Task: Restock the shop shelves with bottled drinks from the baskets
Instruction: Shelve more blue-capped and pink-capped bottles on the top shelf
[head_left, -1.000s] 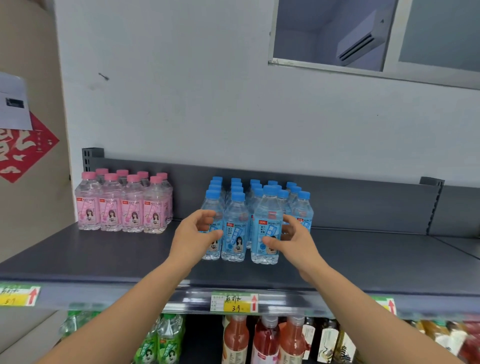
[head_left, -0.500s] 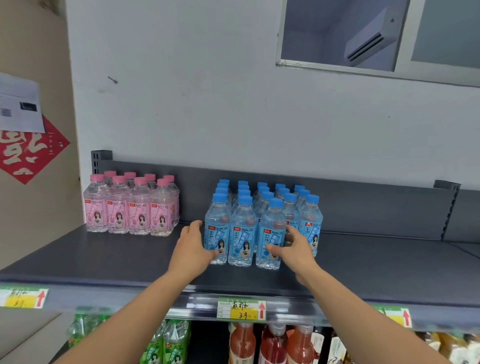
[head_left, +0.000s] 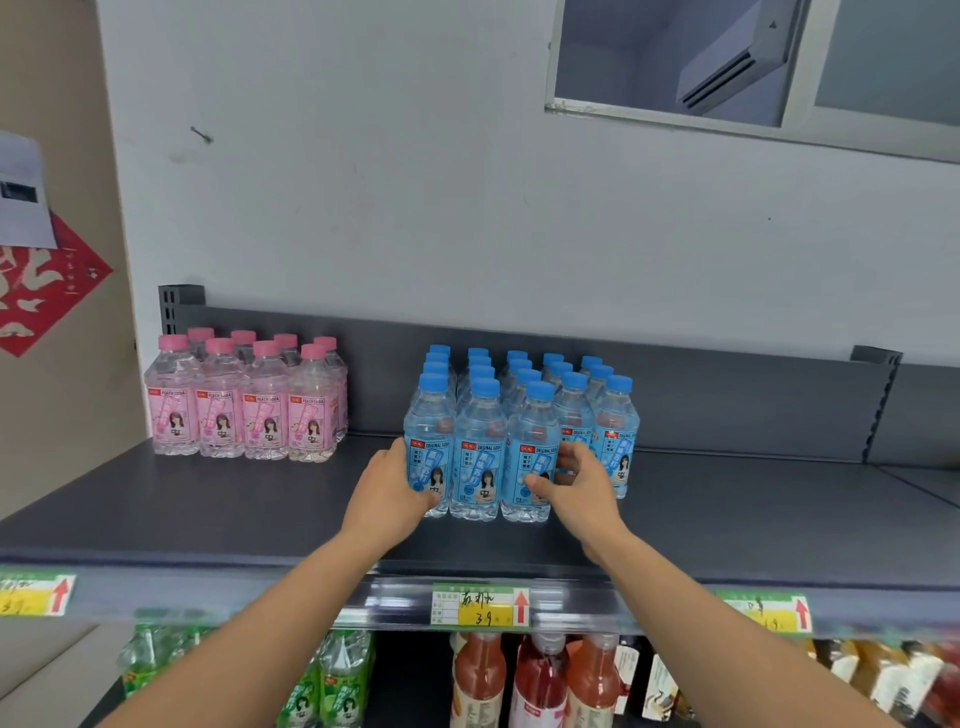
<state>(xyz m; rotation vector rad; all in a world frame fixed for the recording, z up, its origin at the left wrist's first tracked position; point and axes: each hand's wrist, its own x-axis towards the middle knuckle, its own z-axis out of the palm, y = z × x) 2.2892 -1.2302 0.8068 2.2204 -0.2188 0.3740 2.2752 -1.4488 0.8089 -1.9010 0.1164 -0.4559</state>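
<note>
Low down, under the shelf edge, stand green bottles (head_left: 343, 675) and red drinks (head_left: 537, 680). A yellow price tag (head_left: 480, 605) sticks to the edge. Two bare arms reach up over it onto the dark grey shelf (head_left: 208, 514). There the blue-capped bottles (head_left: 480, 447) stand upright in tight rows near the middle of the shelf. They are clear plastic with light blue labels that say ORIGINAL SODA. The left hand (head_left: 387, 493) grips the left-end bottle (head_left: 430, 457) of the front row low down. Its thumb lies across the front and its fingers (head_left: 399, 452) bend round the outer side. The right hand (head_left: 576, 486) grips the third bottle (head_left: 530, 457) in that row, thumb on the label, fingers curled round its right side. One bottle stands between the two held ones. Further left on the same shelf, well apart, is a group of pink-capped bottles (head_left: 244, 410). Behind it all is a white wall (head_left: 415, 208) with a window (head_left: 675, 57) high up.
</note>
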